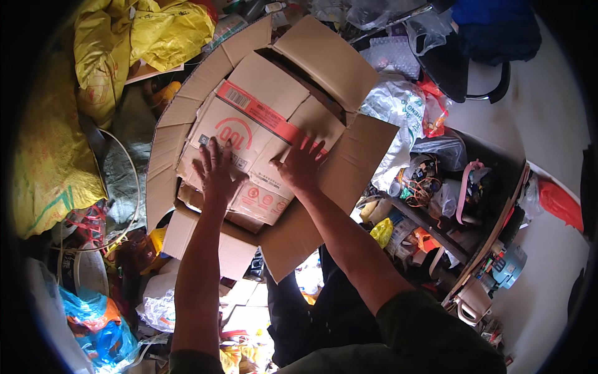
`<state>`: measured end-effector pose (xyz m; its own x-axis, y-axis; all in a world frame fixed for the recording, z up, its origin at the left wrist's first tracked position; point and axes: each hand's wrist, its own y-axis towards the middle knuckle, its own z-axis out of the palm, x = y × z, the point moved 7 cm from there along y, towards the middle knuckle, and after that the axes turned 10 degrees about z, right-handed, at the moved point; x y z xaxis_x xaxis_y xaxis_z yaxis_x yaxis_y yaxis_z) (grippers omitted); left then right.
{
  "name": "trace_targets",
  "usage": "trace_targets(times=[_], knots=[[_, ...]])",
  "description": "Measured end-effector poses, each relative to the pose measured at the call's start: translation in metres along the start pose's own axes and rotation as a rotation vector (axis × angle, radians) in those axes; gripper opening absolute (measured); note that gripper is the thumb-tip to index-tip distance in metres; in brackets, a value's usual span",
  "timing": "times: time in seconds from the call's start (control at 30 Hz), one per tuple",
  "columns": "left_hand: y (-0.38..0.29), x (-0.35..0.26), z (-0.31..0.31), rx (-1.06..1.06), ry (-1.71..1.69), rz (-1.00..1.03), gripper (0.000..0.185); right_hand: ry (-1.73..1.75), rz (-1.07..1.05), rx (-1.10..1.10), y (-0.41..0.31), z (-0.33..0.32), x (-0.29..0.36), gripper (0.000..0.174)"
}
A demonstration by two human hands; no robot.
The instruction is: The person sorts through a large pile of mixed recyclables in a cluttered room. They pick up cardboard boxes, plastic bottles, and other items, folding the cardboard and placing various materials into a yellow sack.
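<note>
In front of me a large brown cardboard box (327,61) stands with its flaps spread outward. Inside it lie flattened cardboard pieces, the top one a folded carton (268,131) with a red printed band, a barcode and writing. My left hand (217,170) rests on the carton's left part, palm down with fingers spread. On its right part lies my right hand (301,161), also palm down, thumb apart. Neither hand grips anything. What lies under the folded carton is mostly hidden.
Yellow woven sacks (56,154) crowd the left side. To the right are a white plastic bag (397,112) and a shelf with tangled wires (423,180). A blue plastic bag (100,332) lies lower left. A beige mug (473,299) stands at lower right.
</note>
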<state>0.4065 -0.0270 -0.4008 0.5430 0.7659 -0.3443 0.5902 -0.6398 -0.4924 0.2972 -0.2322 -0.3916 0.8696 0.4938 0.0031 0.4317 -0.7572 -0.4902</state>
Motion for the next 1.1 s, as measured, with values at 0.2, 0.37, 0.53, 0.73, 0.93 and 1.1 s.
trace_targets(times=[0.2,0.37,0.53,0.73,0.93,1.1], knots=[[0.014,0.010,0.009,-0.004,-0.007,0.000,0.117,0.018,-0.192,0.116,0.029,-0.015,0.041,0.144],[0.031,0.016,0.018,0.176,-0.008,-0.082,0.115,-0.118,-0.193,0.115,0.049,0.016,0.049,0.143],[0.033,0.022,0.014,-0.003,-0.067,-0.038,0.113,-0.120,-0.225,0.116,0.056,0.019,0.059,0.144],[0.030,0.026,0.024,0.105,-0.074,-0.088,0.116,-0.330,-0.192,0.202,0.051,0.014,0.065,0.135],[0.017,0.031,0.018,-0.007,-0.148,-0.038,0.121,-0.235,-0.779,-0.142,0.038,-0.065,0.144,0.132],[0.019,0.027,0.011,-0.041,-0.167,-0.032,0.116,-0.478,-0.705,0.079,0.108,-0.032,0.152,0.144]])
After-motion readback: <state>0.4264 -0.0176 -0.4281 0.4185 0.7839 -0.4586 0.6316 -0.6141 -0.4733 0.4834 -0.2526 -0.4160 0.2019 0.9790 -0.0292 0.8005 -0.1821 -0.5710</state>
